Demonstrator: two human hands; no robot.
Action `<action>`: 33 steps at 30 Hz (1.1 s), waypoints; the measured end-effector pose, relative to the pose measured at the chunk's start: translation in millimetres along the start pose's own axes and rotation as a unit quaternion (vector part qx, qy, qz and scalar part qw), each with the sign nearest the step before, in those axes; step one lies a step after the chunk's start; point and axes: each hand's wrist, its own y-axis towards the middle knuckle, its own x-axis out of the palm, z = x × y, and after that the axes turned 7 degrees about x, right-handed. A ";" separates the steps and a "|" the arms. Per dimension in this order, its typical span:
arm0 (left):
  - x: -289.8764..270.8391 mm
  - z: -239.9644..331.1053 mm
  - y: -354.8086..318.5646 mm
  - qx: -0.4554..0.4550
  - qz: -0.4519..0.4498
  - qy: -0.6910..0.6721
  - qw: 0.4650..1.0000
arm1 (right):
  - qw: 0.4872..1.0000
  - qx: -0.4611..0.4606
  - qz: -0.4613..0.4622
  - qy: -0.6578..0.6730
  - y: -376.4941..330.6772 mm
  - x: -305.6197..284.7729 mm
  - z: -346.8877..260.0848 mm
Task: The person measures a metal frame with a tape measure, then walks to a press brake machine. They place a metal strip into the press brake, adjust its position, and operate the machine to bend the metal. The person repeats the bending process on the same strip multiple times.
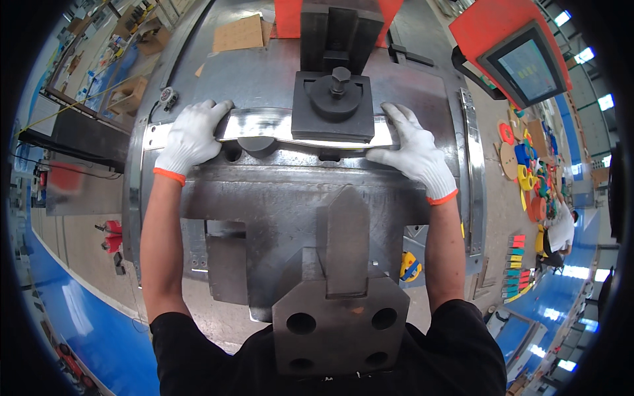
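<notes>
A shiny flat metal bar [261, 124] lies crosswise on the steel bed of a press. My left hand [193, 135], in a white glove with an orange cuff, grips it toward its left end. My right hand [415, 145], gloved the same way, holds the right end, fingers on the far side and thumb on the near side. Between my hands, a dark press block [333, 109] with a bolt on top covers part of the bar. A round dark die [257, 145] sits against its near edge, right of my left hand.
Nearer me stands a heavy steel block with a pointed top [347, 251]. A red-framed control screen [525, 63] hangs at the far right. Cardboard [239, 33] lies on the bed's far part. Coloured straps and rolls [525, 165] lie on the floor at right, near another person [561, 231].
</notes>
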 end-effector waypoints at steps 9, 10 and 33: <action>6.6 -3.4 -1.5 0.016 0.036 -0.015 0.999 | 1.000 0.011 -0.003 -0.018 0.4 -1.3 -0.1; 8.3 -4.7 -1.9 0.022 0.042 -0.013 0.999 | 1.000 0.012 -0.002 -0.028 0.6 -1.4 -0.9; 4.9 -4.8 0.1 0.021 0.016 0.002 1.000 | 0.982 -0.089 0.066 -0.153 6.8 2.9 -33.9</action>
